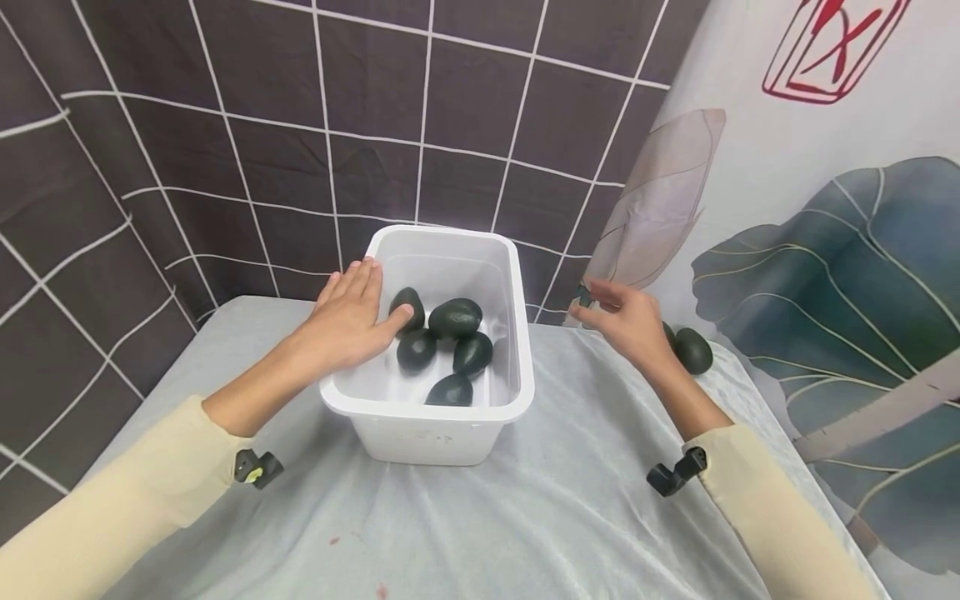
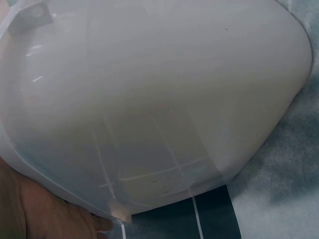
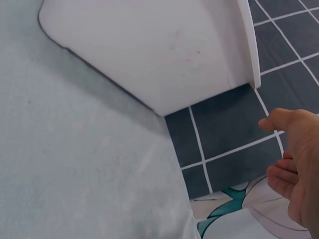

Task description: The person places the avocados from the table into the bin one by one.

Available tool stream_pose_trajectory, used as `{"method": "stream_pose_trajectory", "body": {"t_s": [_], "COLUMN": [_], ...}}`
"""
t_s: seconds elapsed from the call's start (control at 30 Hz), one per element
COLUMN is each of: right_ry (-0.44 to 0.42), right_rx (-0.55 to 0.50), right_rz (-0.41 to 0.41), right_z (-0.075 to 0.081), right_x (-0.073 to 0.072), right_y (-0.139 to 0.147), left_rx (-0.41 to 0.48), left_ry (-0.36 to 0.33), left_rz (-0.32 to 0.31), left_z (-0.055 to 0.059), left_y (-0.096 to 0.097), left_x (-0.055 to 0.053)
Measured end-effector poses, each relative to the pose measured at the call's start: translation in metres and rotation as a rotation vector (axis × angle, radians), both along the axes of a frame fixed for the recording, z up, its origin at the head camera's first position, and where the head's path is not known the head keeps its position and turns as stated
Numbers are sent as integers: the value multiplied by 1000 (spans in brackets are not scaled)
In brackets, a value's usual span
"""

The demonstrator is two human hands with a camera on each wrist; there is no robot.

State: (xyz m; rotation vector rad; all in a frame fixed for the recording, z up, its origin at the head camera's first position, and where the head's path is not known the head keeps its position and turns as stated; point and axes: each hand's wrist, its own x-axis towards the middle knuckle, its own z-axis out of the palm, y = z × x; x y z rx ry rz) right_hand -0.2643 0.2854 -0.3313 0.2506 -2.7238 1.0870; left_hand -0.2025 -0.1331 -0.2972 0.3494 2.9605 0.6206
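Note:
A white plastic tub (image 1: 442,433) stands on the cloth-covered table with several dark green avocados (image 1: 456,318) lying in its bottom. My left hand (image 1: 348,321) lies flat over the tub's left rim, fingers straight and thumb reaching over the inside. In the left wrist view, that hand (image 2: 50,214) shows at the rim beside the tub's outer wall (image 2: 149,99). To the right of the tub, my right hand (image 1: 622,321) hovers with loosely bent fingers and nothing in them. The right wrist view has this hand (image 3: 296,159) apart from the tub (image 3: 164,55).
More avocados (image 1: 693,351) lie at the table's right side, partly hidden behind my right wrist. A dark sheet with white grid lines (image 1: 375,108) hangs behind the table, and a patterned curtain (image 1: 825,275) hangs at the right. Pale wrinkled cloth (image 1: 337,533) covers the table.

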Motion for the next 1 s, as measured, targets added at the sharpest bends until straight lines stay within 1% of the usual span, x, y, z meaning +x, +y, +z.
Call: {"method": "stream_pose_trajectory", "body": {"t_s": [0.23, 0.53, 0.67, 0.83, 0.9, 1.0], "right_ry": [-8, -22, -44, -77, -75, -49], "right_rx": [33, 89, 109, 102, 100, 101], "right_rz": [-30, -94, -117, -136, -146, -158], "right_z": [-4, -11, -14, -20, -22, -25], "right_x": [1, -3, -4, -5, -6, -6], "right_y": [15, 34, 42, 51, 54, 58], "left_rx": [-10, -9, -5, -3, -4, -4], "left_ry": [0, -1, 2, 2, 0, -2], "left_rz": [-1, 3, 5, 6, 4, 2], "left_z": [-3, 0, 0, 0, 0, 0], "left_y": [-1, 0, -1, 0, 0, 0], "left_x": [-1, -1, -1, -1, -2, -2]}}
